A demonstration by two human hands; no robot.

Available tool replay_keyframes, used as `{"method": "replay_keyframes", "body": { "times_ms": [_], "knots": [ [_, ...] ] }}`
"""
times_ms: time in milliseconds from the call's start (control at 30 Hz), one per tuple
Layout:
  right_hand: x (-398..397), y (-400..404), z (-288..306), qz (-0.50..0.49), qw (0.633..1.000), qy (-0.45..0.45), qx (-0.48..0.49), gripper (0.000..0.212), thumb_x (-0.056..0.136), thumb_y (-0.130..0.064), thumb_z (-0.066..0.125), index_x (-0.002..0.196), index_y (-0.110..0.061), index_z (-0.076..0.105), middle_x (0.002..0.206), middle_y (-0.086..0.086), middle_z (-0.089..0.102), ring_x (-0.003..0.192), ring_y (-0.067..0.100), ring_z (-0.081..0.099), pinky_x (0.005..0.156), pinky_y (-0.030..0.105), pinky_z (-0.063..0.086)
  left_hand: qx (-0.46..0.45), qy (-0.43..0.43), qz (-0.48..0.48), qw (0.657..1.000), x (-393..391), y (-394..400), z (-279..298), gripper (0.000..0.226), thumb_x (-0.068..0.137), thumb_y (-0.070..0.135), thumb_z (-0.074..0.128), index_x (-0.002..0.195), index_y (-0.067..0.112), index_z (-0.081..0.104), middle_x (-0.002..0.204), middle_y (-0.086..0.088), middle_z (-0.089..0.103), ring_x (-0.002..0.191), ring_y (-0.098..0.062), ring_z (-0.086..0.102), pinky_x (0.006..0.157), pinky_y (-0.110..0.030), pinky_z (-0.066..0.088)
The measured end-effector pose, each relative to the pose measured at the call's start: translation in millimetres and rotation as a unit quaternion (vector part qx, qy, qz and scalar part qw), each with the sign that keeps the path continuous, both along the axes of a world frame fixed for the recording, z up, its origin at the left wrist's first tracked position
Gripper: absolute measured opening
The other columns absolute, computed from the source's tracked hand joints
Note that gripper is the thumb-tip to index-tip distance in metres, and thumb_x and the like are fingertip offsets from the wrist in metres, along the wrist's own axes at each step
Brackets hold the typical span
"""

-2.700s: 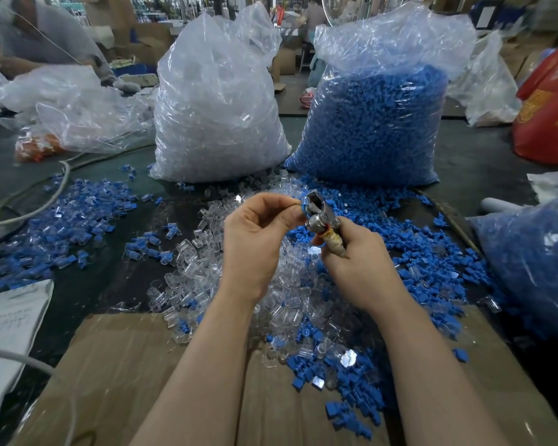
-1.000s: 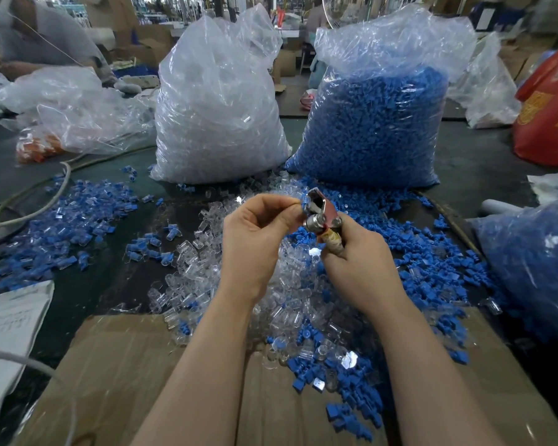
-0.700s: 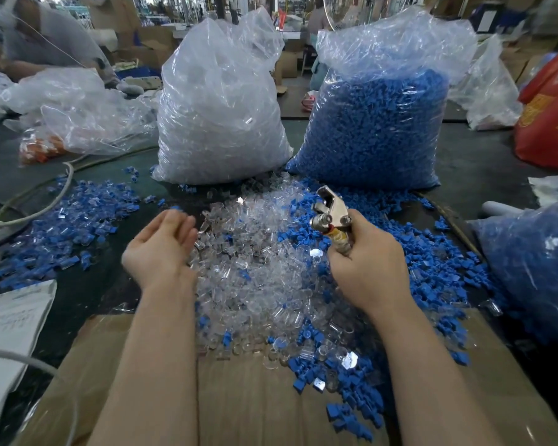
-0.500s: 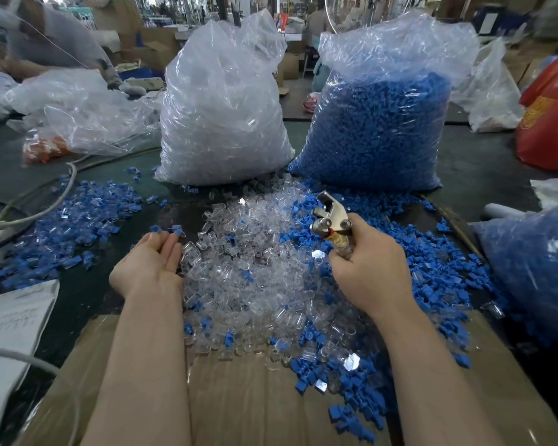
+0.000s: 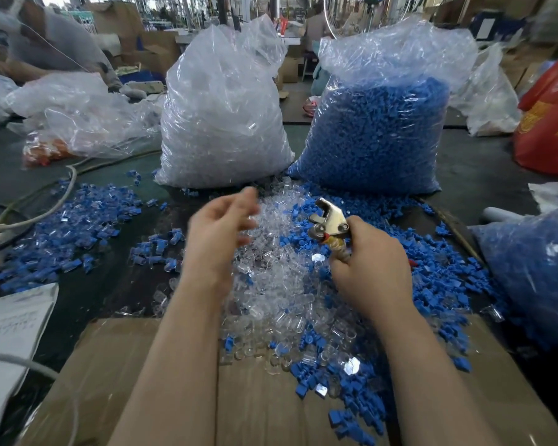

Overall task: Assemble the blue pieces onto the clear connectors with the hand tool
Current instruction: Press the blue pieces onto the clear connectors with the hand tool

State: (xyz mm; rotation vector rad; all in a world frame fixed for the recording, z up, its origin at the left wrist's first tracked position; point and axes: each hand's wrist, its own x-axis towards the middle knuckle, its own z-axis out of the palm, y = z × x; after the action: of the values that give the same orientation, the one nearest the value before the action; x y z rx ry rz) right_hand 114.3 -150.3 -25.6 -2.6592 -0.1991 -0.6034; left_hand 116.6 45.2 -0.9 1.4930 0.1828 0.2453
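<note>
My right hand [image 5: 369,268] grips the metal hand tool [image 5: 329,222] by its handle, jaws pointing up and away over the heap. My left hand [image 5: 218,231] hovers blurred above the pile of clear connectors [image 5: 277,284], fingers relaxed and loosely spread, with nothing visible in it. Loose blue pieces [image 5: 438,272] lie to the right of the clear pile and in front of it on the cardboard. A spread of assembled blue-and-clear parts [image 5: 68,223] covers the table on the left.
A big bag of clear connectors [image 5: 223,107] and a big bag of blue pieces [image 5: 377,123] stand behind the heap. Another blue-filled bag [image 5: 535,268] sits at right, a red bag [image 5: 551,120] beyond. Cables [image 5: 45,207] and paper [image 5: 10,320] lie left. Brown cardboard [image 5: 142,365] covers the near edge.
My left hand left the tool, swung out to the assembled parts on the left, then came back toward the clear pile. My right hand kept holding the tool almost still.
</note>
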Motion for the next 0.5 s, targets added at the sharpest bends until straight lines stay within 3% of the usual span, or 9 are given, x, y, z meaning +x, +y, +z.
{"method": "replay_keyframes", "body": {
  "times_ms": [67, 133, 300, 500],
  "knots": [
    [0.5, 0.1, -0.7, -0.005, 0.999, -0.011, -0.031, 0.020, 0.077, -0.022, 0.065, 0.089, -0.018, 0.049, 0.077, 0.002, 0.058, 0.070, 0.028, 0.052, 0.061, 0.033, 0.029, 0.056, 0.017, -0.142, 0.988, -3.6, -22.4, 2.7, 0.048, 0.072, 0.060, 0.066, 0.099, 0.020, 0.069, 0.088, 0.008, 0.074, 0.074, -0.003, 0.065, 0.066, -0.023, 0.051],
    [1.1, 0.0, -2.4, -0.005, 0.999, -0.024, -0.046, 0.024, 0.076, -0.019, 0.067, 0.093, -0.015, 0.051, 0.082, 0.006, 0.061, 0.076, 0.033, 0.056, 0.065, 0.035, 0.028, 0.092, 0.031, -0.195, 0.976, -5.1, -41.3, -0.8, 0.043, 0.073, 0.054, 0.073, 0.098, 0.019, 0.070, 0.083, 0.009, 0.074, 0.071, -0.005, 0.067, 0.065, -0.025, 0.051],
    [1.6, 3.4, -6.4, -0.021, 0.996, -0.042, -0.076, 0.037, 0.067, -0.019, 0.072, 0.100, -0.014, 0.056, 0.089, 0.007, 0.062, 0.085, 0.033, 0.055, 0.075, 0.039, 0.034, 0.028, 0.025, -0.131, 0.991, -3.1, -52.1, -8.8, 0.015, 0.077, 0.015, 0.082, 0.082, 0.009, 0.070, 0.072, -0.010, 0.074, 0.060, -0.014, 0.067, 0.056, -0.022, 0.051],
    [-0.1, -0.5, -8.7, -0.052, 0.996, -0.001, -0.069, 0.049, 0.070, -0.026, 0.070, 0.116, -0.031, 0.054, 0.105, -0.001, 0.059, 0.105, 0.029, 0.052, 0.111, 0.045, 0.022, 0.011, 0.000, -0.061, 0.998, -0.2, -40.5, -10.7, 0.014, 0.079, 0.017, 0.080, 0.085, 0.006, 0.073, 0.071, -0.006, 0.074, 0.058, -0.010, 0.066, 0.055, -0.018, 0.051]
  ]
}}
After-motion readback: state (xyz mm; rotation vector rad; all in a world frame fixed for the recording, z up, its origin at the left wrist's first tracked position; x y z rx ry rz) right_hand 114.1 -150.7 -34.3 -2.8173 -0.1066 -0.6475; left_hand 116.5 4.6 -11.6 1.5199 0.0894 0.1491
